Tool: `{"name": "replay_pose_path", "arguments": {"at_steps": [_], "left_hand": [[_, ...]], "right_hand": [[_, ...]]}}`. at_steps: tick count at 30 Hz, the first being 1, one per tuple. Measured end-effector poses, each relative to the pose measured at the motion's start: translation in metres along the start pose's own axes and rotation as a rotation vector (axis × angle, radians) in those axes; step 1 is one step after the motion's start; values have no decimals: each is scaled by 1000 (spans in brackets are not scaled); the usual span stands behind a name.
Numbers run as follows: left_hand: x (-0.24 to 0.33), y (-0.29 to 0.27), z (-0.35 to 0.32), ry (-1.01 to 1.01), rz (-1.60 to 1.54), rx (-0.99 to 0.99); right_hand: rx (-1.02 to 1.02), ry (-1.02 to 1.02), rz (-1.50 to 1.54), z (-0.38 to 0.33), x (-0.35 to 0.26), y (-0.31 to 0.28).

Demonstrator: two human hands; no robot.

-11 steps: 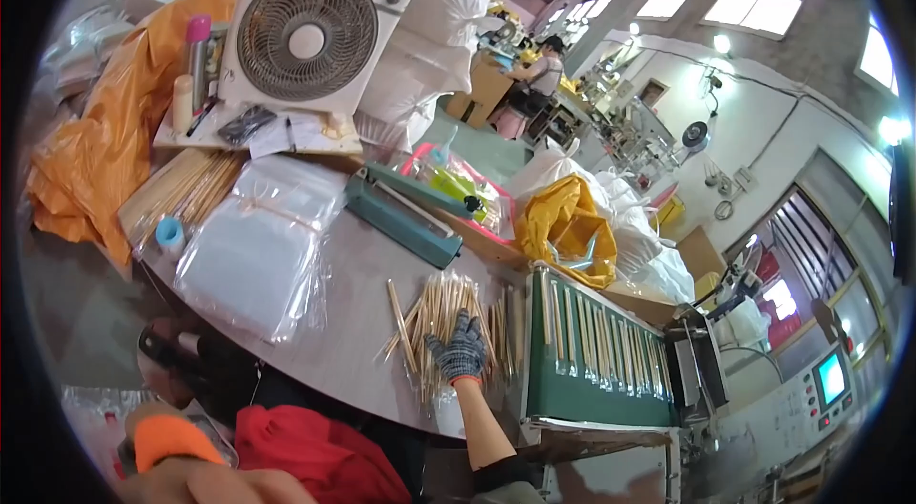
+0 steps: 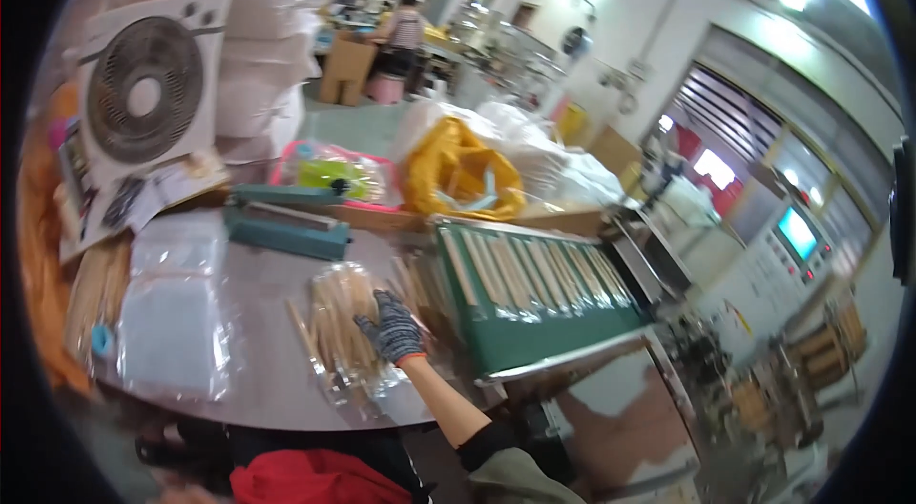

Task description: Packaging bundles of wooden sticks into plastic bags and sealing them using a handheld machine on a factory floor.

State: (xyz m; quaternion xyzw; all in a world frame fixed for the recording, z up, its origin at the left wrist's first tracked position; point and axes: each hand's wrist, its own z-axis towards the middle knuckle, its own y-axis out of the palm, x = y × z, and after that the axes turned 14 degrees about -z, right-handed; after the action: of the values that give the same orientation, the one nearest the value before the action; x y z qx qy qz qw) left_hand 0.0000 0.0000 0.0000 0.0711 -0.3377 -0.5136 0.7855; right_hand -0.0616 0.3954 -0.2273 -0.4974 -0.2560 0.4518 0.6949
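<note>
My right hand [image 2: 391,330], in a grey knit glove with an orange cuff, rests on a pile of thin wooden sticks in clear wrappers [image 2: 339,313]. Its fingers are spread over the pile's right side, with the thumb pointing left. Of my left arm, only a blurred skin-coloured patch shows at the lower left edge; the left hand itself is out of sight. Right of the pile, a green conveyor belt [image 2: 563,320] carries a row of wrapped sticks [image 2: 515,275]. Behind the pile lies a teal bag sealer [image 2: 286,232].
Clear plastic bags [image 2: 172,332] are stacked at the left, beside loose sticks [image 2: 91,299] and a blue roll [image 2: 102,342]. A fan [image 2: 143,89] stands behind them. A yellow sack [image 2: 458,170] sits beyond the table. Another person [image 2: 405,31] works far back.
The view has swung right, so the table's things sit further left. My right hand stays on the sticks. The orange cuff at the lower left has left the picture.
</note>
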Motion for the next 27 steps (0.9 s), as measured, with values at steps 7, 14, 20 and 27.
{"name": "replay_pose_path", "arguments": {"at_steps": [7,14,20,27], "left_hand": [[-190,-91,-45,-888,398,-25],[-309,-125,-86,-693,878,-94],[-326,-132,-87,-600,942,72],[-335,-136,-87,-632,1104,-15]], "right_hand": [[-176,502,-225,4,104,-3],[-36,39,-167,-19,17,25],[-4,-534,159,27,123,-112],[-16,376,-756,67,506,-136]]}}
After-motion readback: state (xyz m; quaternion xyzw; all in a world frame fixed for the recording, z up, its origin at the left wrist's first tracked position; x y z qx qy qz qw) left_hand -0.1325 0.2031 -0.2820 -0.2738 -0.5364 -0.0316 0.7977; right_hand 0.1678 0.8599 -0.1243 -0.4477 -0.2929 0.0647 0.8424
